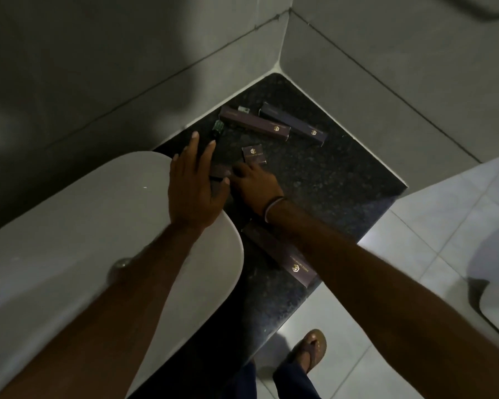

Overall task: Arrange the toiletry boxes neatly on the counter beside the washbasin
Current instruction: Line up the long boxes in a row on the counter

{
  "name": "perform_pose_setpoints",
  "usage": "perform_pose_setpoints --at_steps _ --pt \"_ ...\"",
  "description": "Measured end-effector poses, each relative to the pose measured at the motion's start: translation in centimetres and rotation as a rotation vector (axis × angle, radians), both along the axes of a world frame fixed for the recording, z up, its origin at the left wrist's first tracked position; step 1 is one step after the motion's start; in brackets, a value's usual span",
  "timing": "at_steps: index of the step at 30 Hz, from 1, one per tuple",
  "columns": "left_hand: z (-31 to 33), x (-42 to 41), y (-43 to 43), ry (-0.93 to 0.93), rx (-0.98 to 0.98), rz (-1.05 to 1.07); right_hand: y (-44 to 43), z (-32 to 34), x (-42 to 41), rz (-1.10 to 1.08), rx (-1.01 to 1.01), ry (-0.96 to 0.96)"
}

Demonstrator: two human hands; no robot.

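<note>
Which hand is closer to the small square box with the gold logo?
The right hand: its fingers lie just below the small square box. The left hand is farther away, over the washbasin edge.

Dim, soft-focus view; wide-angle bending at edges.

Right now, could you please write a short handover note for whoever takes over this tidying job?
Left hand: open, fingers spread over a dark box by the washbasin.
Right hand: on the same box; grip unclear.
Counter: two long boxes lie roughly parallel near the corner, small box between, another long box askew at the front edge under the right forearm.
Done: little. Left: line all up.
</note>
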State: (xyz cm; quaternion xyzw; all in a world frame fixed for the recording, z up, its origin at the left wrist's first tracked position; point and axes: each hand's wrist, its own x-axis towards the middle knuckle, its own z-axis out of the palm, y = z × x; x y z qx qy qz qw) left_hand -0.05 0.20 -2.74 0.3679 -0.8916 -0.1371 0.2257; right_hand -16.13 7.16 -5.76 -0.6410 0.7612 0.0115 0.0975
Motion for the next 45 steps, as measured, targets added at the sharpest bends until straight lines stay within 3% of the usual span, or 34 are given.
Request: perform_pose_setpoints --at_steps 8,16,38,45 --pt "0.9 0.1 0.0 -0.127 0.018 -0.001 11.6 0.5 -2.3 -0.248 0.021 -0.056" --pt "2.4 0.3 0.7 -0.212 0.052 0.000 21.7 0.7 0.3 -0.490 0.100 -0.082" --pt "3.1 0.5 1.5 -0.300 0.026 -0.003 25.3 0.3 0.9 -0.488 0.040 -0.127" --pt "3.0 0.6 1.6 -0.258 0.006 0.010 27.0 0.7 2.8 -0.654 -0.256 -0.110"
